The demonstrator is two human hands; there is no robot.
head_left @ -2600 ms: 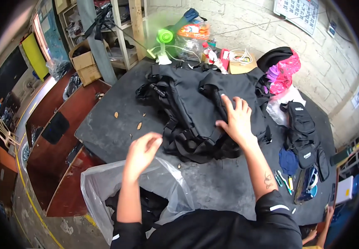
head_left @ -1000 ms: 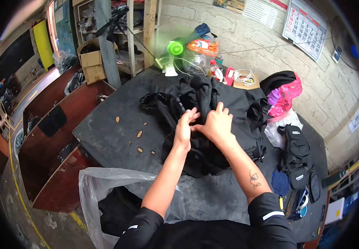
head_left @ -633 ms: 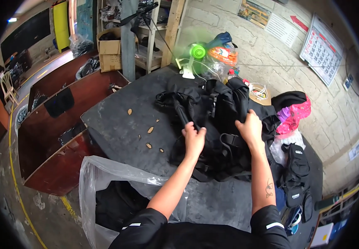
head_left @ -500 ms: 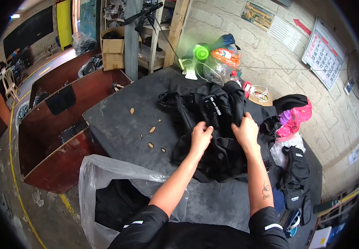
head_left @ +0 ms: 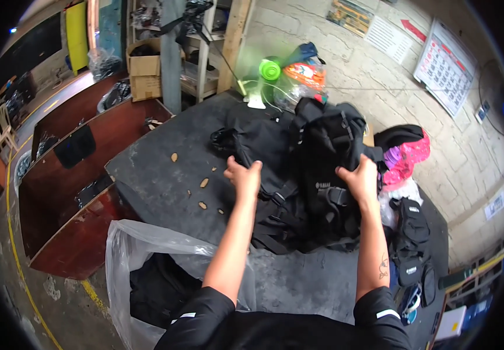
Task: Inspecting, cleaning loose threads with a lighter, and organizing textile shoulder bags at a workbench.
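Here I have both hands on a black backpack (head_left: 322, 169) that sits in the middle of the frame on a dark grey table (head_left: 164, 169). My left hand (head_left: 244, 177) is closed around a fold of black fabric and strap at the pack's left edge, fingers curled tight. My right hand (head_left: 360, 179) grips the pack's right side, thumb on the front and fingers wrapped behind, near a buckle. The pack stands partly raised, its top toward the upper middle of the frame. A few small tan chips (head_left: 203, 182) lie on the table just left of my left hand. At the lower left, a clear plastic bag (head_left: 126, 251) holds more black goods. A pink cloth bundle (head_left: 406, 160) lies at the right, and a green fan (head_left: 268, 71) stands at the table's far edge, upper middle.
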